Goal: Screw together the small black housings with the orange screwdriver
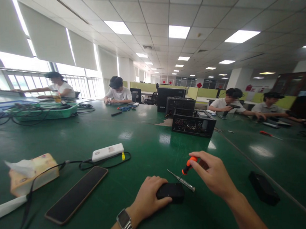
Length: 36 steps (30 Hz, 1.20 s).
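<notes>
The black box looked light, stiff, perhaps slippery; best held around one end, where left fingers clamped; right fingers pinched the screwdriver.

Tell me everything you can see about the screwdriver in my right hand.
The screwdriver has a short handle, orange at both ends and black between, looking like plastic or rubber, and a thin dark shaft. It stands tilted, handle up and to the picture's right, shaft slanting down to the left. The right hand pinches the handle near its top. The tip is at the far edge of the black box; whether it sits in a screw is too small to tell.
</notes>
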Available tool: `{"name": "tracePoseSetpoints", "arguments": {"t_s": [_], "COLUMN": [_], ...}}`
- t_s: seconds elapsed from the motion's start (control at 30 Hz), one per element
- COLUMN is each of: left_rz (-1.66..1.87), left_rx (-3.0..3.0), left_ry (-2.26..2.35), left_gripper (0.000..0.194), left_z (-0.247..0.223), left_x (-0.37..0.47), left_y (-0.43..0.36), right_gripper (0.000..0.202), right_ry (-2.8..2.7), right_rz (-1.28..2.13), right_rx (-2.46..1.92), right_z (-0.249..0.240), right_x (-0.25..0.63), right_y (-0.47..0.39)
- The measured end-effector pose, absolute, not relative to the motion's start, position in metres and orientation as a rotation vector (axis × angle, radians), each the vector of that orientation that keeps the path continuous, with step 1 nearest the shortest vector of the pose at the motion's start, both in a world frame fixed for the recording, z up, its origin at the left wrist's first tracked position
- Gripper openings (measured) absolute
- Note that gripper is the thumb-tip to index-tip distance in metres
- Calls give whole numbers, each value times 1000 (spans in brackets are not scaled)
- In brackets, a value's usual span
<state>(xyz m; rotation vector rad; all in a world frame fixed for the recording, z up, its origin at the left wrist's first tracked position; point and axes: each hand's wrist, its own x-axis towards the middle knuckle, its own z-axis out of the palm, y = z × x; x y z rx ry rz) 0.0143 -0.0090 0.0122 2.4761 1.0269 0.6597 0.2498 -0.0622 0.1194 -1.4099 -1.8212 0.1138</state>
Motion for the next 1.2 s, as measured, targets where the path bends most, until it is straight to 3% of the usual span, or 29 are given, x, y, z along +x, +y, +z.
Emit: {"name": "tracePoseSetpoints", "arguments": {"t_s": [0.3, 1.2], "left_rz": [673, 688], "left_rx": [2485, 2482], "left_ry": [999, 997], "left_gripper": [39, 38], "left_z": [10, 9], "left_x": [14, 13], "left_y": [-7, -8], "right_gripper": [22, 22], "right_ry": [-1853, -1861], "right_rz": [235, 147], "right_rx": [-1340, -1279], "right_z": [123, 122], "right_x": [236, 240], "right_y": [-70, -69]}}
